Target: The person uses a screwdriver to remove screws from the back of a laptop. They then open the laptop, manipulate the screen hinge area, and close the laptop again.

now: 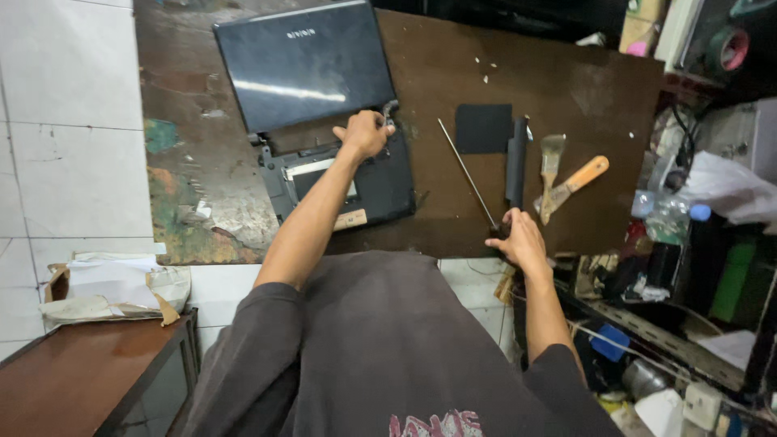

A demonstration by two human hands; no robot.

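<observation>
A dark laptop [303,65] lies opened flat on a worn brown workbench [566,97], its lid toward the far side and its base [380,190] partly stripped. My left hand [364,133] grips the laptop at its right hinge. At the bench's near edge, my right hand [518,239] is closed around the handle of a long thin screwdriver [465,168], whose shaft points away toward the far left.
Right of the screwdriver lie a black square pad [483,128], a long black strip [516,162], a paintbrush [552,166] and an orange-handled tool [576,182]. A cluttered shelf [696,210] stands at the right. A wooden side table [81,372] with papers sits at lower left.
</observation>
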